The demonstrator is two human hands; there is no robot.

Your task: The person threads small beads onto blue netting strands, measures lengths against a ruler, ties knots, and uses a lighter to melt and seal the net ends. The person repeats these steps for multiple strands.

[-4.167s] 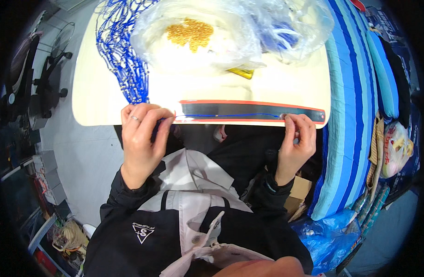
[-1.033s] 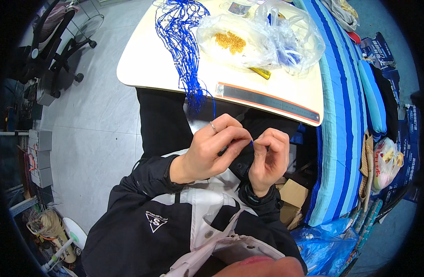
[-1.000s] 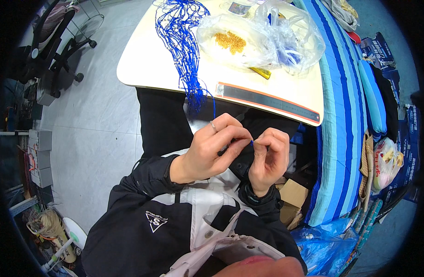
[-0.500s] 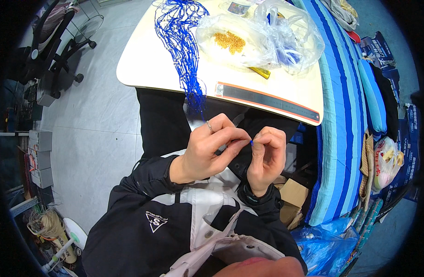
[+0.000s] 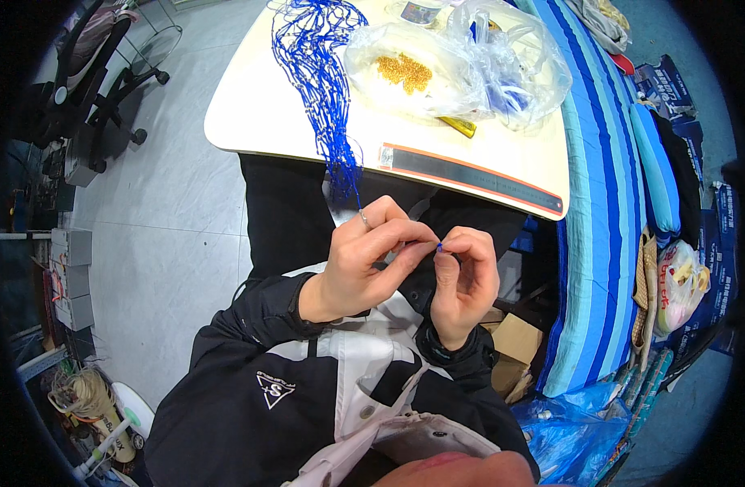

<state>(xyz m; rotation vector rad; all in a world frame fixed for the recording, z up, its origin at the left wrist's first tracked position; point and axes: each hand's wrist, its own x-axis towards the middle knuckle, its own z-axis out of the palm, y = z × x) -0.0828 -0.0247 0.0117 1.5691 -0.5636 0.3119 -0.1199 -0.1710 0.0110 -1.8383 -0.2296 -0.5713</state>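
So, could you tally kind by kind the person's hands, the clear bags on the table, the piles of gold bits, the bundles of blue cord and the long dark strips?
Hands, left hand and right hand: 2
Clear bags: 2
Pile of gold bits, pieces too small to count: 1
Bundle of blue cord: 1
Long dark strip: 1
Total: 7
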